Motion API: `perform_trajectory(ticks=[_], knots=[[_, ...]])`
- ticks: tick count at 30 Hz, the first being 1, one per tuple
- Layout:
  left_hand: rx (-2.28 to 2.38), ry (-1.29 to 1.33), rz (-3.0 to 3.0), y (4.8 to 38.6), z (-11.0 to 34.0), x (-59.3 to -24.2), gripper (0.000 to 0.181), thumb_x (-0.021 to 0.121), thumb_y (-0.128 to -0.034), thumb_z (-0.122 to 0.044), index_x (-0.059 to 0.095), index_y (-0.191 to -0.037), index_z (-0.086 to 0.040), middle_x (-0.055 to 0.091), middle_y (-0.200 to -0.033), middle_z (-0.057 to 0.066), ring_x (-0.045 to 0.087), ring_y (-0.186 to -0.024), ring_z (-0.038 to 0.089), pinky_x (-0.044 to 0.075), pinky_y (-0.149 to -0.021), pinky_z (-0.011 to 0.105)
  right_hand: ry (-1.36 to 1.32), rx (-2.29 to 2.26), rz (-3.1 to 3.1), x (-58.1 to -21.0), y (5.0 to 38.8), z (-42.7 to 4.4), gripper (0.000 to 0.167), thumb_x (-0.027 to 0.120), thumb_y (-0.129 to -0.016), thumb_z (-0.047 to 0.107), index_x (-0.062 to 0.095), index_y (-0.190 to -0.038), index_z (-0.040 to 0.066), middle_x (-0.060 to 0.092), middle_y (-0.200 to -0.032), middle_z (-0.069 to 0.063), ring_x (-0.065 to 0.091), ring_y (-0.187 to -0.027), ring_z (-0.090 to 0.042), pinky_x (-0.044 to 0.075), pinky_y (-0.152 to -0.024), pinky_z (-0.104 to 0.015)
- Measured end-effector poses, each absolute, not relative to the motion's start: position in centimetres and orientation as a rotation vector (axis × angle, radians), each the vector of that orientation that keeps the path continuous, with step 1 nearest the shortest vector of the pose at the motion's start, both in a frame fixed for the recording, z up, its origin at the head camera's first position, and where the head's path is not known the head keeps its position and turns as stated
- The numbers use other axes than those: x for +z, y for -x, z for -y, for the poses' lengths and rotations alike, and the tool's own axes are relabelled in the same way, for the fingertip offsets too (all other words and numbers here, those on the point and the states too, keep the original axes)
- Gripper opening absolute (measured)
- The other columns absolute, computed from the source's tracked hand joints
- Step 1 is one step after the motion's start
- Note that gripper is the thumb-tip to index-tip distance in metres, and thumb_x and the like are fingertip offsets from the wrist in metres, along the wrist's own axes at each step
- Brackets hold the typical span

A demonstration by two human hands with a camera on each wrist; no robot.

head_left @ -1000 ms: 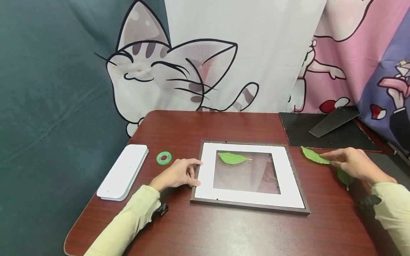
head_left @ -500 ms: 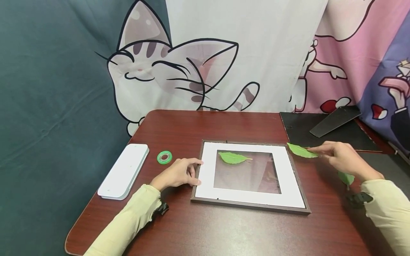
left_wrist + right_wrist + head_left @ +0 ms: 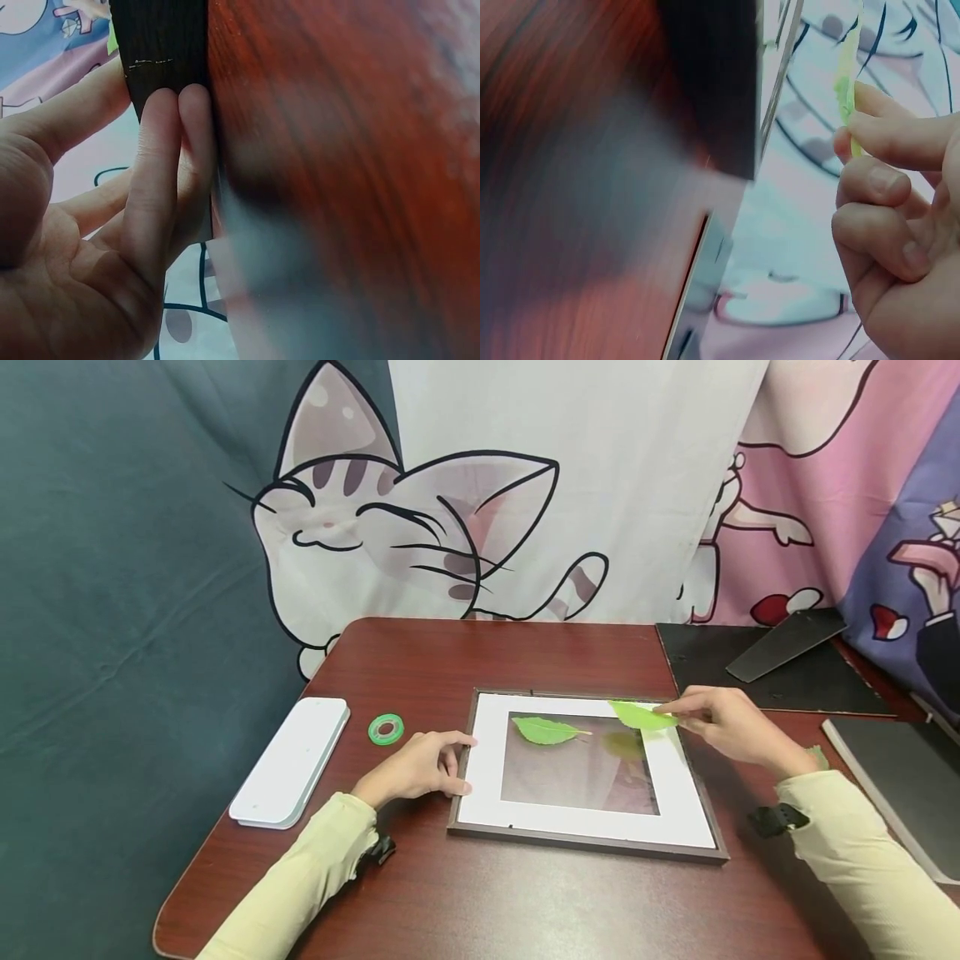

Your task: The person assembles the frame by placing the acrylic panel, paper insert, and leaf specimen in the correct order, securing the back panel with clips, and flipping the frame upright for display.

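A dark picture frame (image 3: 588, 852) with a white mat lies on the table, a clear pane in its opening. One green leaf (image 3: 543, 731) lies at the pane's upper left. My left hand (image 3: 416, 768) holds the frame's left side; in the left wrist view, fingertips (image 3: 161, 112) touch its dark outer edge. Over the frame's upper right corner, my right hand (image 3: 727, 722) pinches a second green leaf (image 3: 637, 715) by one end, raised above the pane. That leaf (image 3: 846, 82) shows edge-on between thumb and finger in the right wrist view. Another leaf (image 3: 819, 757) is mostly hidden behind the right wrist.
A roll of green tape (image 3: 386, 729) and a white flat case (image 3: 288, 764) lie on the left. At the back right is a black backing board (image 3: 697, 660) with a folded stand. A dark flat panel (image 3: 900, 777) with a pale edge lies at the right.
My right hand has carried its leaf leftward from the table's right side to above the frame's upper right corner. The left hand and the frame have stayed put.
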State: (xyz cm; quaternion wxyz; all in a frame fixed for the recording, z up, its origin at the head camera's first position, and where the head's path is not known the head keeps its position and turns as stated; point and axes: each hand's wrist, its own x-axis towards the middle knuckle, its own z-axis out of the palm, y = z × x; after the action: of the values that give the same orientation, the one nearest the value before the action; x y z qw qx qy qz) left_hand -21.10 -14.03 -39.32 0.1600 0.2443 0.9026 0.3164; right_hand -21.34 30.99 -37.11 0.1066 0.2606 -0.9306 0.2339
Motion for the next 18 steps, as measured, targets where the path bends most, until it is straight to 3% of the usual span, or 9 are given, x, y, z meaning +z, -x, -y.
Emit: perform_trajectory(ticks=[11,18], knots=[[0.918,-0.697,-2.570,20.9,13.9,-39.2,0.066,0.085,-0.0780,-0.017,0.059,-0.137,-0.008,0.063,-0.071,-0.003,0.054,-0.057,0.006,0.046,-0.064,0.022,-1.043,0.732,2.742,-37.0,21.5,-25.9,0.046,0.064,-0.081,-0.018,0.080,-0.107,0.016,0.065,-0.079,0.005,0.042,-0.067,0.002,0.038,-0.060,-0.019],[0.908,-0.699,-2.580,21.1,14.0,-39.4,0.065,0.086,-0.0782,-0.017,0.059,-0.137,-0.009,0.063,-0.071,-0.004,0.055,-0.058,0.006,0.047,-0.064,0.023,-1.161,0.679,2.757,-36.3,20.8,-23.6,0.054,0.059,-0.077,-0.021,0.080,-0.110,0.016,0.059,-0.072,0.005,0.039,-0.064,0.001,0.038,-0.057,-0.018]])
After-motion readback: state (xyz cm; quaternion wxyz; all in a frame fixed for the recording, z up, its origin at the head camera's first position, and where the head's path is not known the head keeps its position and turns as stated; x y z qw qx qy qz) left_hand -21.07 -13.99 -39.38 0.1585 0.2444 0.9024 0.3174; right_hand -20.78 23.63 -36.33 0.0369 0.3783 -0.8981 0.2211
